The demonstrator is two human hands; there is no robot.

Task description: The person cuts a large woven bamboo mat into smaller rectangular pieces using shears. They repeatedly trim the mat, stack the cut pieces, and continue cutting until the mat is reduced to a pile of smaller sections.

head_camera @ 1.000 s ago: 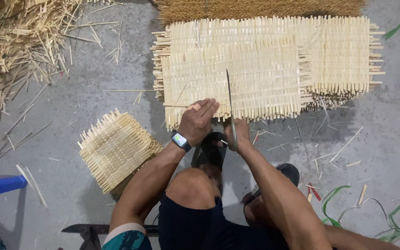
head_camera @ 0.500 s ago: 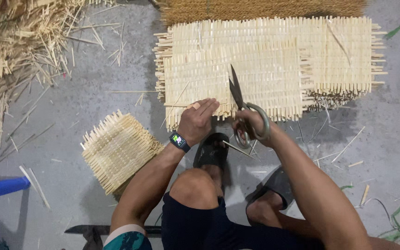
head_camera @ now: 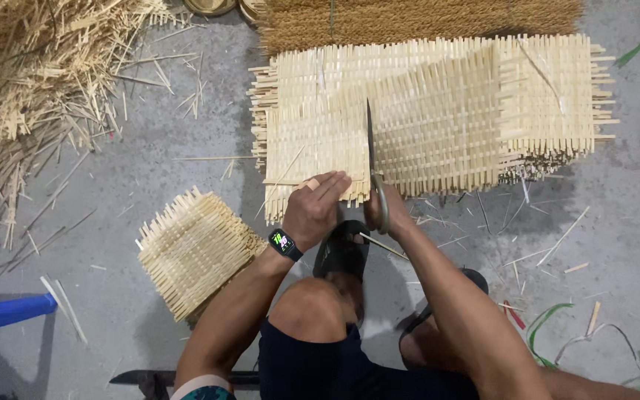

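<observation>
Pressing flat with fingers together, the left hand (head_camera: pixel 318 206) rests on the near edge of the top woven bamboo mat (head_camera: pixel 379 141), a smartwatch (head_camera: pixel 284 243) on its wrist. Just beside it the right hand (head_camera: pixel 388 215) is closed around the handles of a pair of scissors (head_camera: pixel 372 167) — the blades point away from the person and lie across the mat's near half, seen edge-on as one dark line. That mat sits on a stack of similar mats (head_camera: pixel 550 96) on the grey concrete floor (head_camera: pixel 150 170), directly ahead of the person's knees. A smaller woven piece (head_camera: pixel 194 252) lies on the floor near the left forearm — apart from the stack. Loose bamboo offcuts (head_camera: pixel 31 81) are heaped at far left, and green strapping (head_camera: pixel 594 341) curls at lower right.
</observation>
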